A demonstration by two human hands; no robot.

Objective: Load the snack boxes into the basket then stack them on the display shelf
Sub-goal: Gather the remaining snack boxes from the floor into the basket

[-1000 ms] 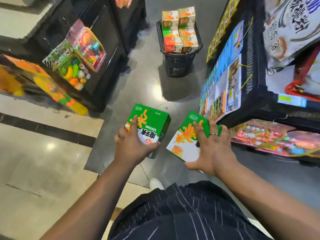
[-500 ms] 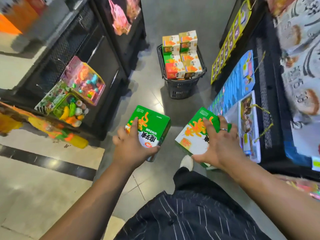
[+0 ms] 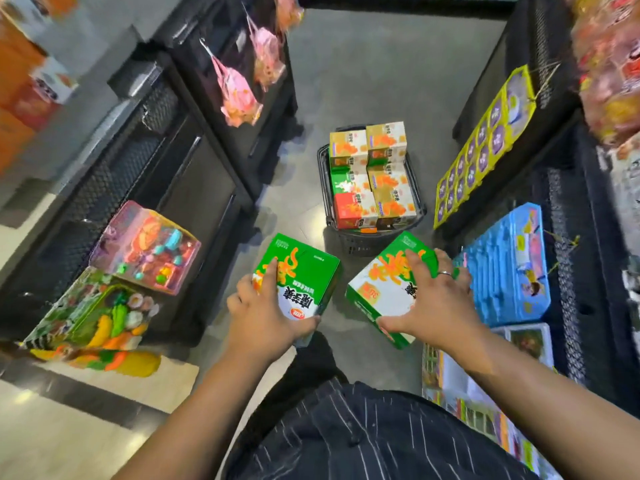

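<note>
Shop aisle, basket [image 3: 363, 242] far: left hand [image 3: 263, 313] clasps the left box [image 3: 306, 268], right hand [image 3: 438, 306] the right box [image 3: 382, 289], both lengthwise near-to-far.

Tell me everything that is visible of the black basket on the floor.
The black plastic lattice basket stands upright on the grey floor of the aisle. Stacked snack boxes, cream-orange, green and red, fill it and rise above its rim. The left hand, holding one green snack box, and the right hand, holding another, do not touch it.
</note>
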